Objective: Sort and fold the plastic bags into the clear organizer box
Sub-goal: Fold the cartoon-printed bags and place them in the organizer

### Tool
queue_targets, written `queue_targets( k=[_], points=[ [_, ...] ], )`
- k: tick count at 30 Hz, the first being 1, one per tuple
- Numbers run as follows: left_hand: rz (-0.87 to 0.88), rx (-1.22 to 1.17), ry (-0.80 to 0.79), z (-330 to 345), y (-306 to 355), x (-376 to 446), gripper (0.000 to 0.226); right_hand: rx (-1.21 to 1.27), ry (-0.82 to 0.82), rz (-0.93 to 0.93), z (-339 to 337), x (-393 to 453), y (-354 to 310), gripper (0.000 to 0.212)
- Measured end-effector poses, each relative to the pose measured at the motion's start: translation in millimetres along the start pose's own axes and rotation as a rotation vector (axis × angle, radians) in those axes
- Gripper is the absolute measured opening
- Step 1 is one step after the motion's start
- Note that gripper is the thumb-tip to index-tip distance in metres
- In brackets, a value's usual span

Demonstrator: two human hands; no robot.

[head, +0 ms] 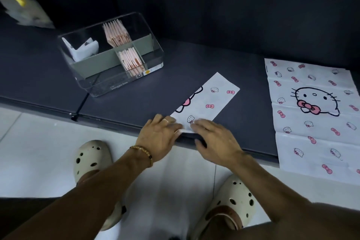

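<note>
white printed bag (206, 101) folded long on dark surface (243, 122); left hand (161, 136) and right hand (214, 142) press it, fingers flat.

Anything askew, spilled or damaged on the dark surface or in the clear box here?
Only one oddity: the flat cat-print plastic bag on the right overhangs the dark surface's front edge. The clear organizer box stands upright with folded bags inside.

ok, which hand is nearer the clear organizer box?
Left. The left hand presses the near end of the folded bag, on the side toward the clear organizer box, which sits up and to its left. The right hand is on the bag's far side from the box.
</note>
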State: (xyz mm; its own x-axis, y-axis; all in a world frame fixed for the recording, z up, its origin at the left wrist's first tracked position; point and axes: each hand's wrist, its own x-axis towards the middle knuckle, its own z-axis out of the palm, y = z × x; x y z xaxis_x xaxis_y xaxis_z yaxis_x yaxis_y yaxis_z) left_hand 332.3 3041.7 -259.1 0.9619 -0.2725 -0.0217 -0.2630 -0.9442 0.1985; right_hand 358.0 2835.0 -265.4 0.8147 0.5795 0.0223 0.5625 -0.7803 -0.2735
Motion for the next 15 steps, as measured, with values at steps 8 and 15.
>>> queue_targets(
  k=[8, 15],
  points=[
    [-0.383, -1.221, -0.104, -29.7, 10.2, 38.6, 0.005, 0.7, 0.06, 0.557, -14.8, 18.4, 17.3, 0.024],
    [-0.454, -0.653, 0.0, 3.8, 18.5, 58.6, 0.043, 0.902, 0.185, 0.799, -9.3, 23.4, 24.4, 0.028]
  ],
)
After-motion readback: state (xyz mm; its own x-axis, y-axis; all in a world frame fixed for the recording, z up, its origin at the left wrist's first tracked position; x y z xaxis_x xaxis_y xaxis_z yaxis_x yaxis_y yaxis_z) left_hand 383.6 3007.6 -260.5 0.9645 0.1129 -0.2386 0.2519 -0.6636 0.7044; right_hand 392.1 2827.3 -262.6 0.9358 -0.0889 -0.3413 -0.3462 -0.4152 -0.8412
